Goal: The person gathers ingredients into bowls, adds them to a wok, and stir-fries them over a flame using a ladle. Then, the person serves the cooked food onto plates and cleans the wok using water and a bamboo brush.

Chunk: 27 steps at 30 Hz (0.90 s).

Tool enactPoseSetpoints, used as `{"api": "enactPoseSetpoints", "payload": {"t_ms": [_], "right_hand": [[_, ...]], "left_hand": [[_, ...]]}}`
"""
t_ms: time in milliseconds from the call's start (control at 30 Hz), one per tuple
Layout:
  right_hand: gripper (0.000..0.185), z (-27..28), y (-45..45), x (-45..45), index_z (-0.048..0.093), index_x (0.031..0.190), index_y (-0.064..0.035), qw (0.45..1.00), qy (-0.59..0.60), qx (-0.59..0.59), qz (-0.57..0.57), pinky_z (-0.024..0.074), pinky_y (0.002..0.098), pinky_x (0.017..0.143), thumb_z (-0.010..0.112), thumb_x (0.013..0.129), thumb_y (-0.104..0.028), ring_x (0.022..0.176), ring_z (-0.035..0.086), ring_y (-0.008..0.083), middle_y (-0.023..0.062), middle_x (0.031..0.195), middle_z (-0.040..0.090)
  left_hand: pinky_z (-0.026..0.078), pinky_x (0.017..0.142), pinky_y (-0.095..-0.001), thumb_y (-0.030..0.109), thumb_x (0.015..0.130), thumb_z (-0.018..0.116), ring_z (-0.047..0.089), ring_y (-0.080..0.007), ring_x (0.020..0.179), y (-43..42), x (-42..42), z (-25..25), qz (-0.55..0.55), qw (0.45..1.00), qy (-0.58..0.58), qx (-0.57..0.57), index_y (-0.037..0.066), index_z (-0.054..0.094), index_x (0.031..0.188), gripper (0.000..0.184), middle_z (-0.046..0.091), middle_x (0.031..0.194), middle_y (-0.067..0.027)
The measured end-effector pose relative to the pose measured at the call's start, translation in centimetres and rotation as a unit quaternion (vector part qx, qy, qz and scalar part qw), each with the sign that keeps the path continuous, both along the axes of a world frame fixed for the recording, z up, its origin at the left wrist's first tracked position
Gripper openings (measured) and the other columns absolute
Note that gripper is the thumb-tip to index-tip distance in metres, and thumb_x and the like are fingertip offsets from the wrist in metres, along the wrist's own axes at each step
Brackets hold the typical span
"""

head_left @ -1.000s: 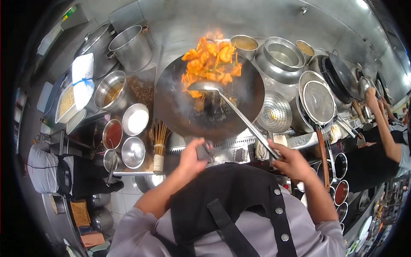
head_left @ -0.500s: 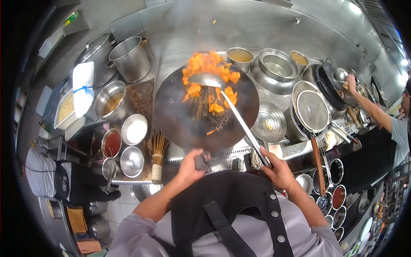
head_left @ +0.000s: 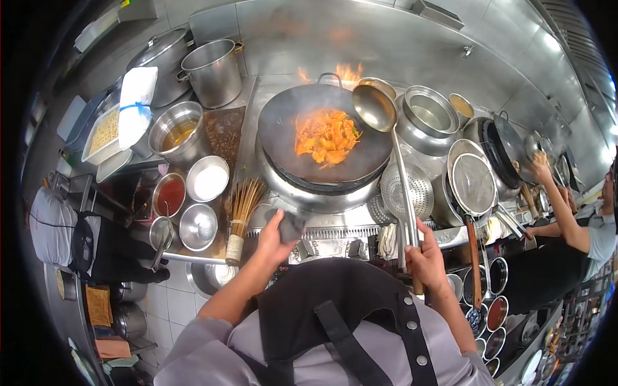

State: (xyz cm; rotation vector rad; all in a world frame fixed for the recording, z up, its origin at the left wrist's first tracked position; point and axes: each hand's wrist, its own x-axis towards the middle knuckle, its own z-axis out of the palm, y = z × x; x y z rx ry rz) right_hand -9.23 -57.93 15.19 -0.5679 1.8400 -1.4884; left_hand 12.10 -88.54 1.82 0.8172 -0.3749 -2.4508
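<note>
**Food (head_left: 327, 137) back in the wok's middle, ladle (head_left: 374, 110) lifted off it**

Half a second ago the food was bunched toward the far edge of the wok (head_left: 278, 125) with the ladle over it; now it lies in a heap at the centre, ahead of both hands' fingers. The ladle has swung to the right side, its bowl in view over the rim. The wok sits on the steel ring (head_left: 322, 200), and the left hand (head_left: 269, 243) is now apart from it. This looks like a break between strokes, with the heap gathered together.

The left thumb points up, and the half-hidden fingers appear loosely closed around a dark, soft-looking cloth (head_left: 293, 226). The right hand (head_left: 427, 258) has its fingers curled firmly round the ladle's long handle, leaving no gap.

The food is orange, glossy and uneven, chunks mixed with thin strips. The wok is dark, matt and round; the ladle's bowl is smooth, shiny metal. Flames (head_left: 348, 72) show behind the far rim. Beyond the right fingers lies a round strainer (head_left: 407, 190) full of small holes; just left of the left fingers stands a bound brush (head_left: 245, 209) of stiff, straw-coloured sticks.
</note>
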Motion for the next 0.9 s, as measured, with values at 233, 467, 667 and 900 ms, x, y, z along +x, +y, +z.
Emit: {"api": "enactPoseSetpoints", "payload": {"t_ms": [233,467,667,900], "right_hand": [[0.063,2.4,-6.0,2.2,0.039,0.148,-0.0259,0.869,-0.415,-0.227,0.145,0.0378,0.0274,0.039,0.063,0.094,-0.008,0.044,0.046,0.0134,0.007,0.072,0.047],[0.074,4.9,-24.0,14.3,0.03,0.157,-0.0122,0.9,-0.157,0.02,0.406,0.0444,0.0304,0.046,0.062,0.091,0.0,0.05,0.055,0.0153,0.0057,0.071,0.056],[0.075,-0.6,-33.2,22.6,0.03,0.157,-0.0097,0.876,0.021,0.088,0.474,0.0452,0.0293,0.049,0.063,0.09,-0.001,0.052,0.053,0.0135,0.0056,0.076,0.057],[0.054,-1.9,-35.3,25.3,0.041,0.144,-0.0126,0.859,-0.267,0.066,0.431,0.0428,0.0292,0.047,0.06,0.094,-0.006,0.055,0.051,0.013,0.0059,0.077,0.054]], "left_hand": [[0.058,0.082,-0.0434,0.032,0.104,0.059,0.069,-0.0245,0.092,1.6,10.7,-1.2,0.009,1.0,-0.026,-0.01,0.007,0.062,0.109,0.025,0.07,0.1,-0.0093],[0.059,0.078,-0.0404,0.029,0.102,0.06,0.07,-0.0249,0.088,1.3,17.7,-0.7,0.101,0.995,-0.003,-0.028,0.006,0.063,0.113,0.026,0.071,0.101,-0.0105],[0.059,0.085,-0.0398,0.023,0.102,0.06,0.07,-0.0241,0.094,3.2,24.6,2.0,0.215,0.972,-0.086,-0.042,0.002,0.059,0.122,0.029,0.069,0.108,-0.0114],[0.059,0.075,-0.0394,0.028,0.101,0.062,0.07,-0.0238,0.085,4.5,30.5,-1.8,0.27,0.954,-0.132,-0.009,0.004,0.062,0.117,0.029,0.07,0.099,-0.0108]]}}
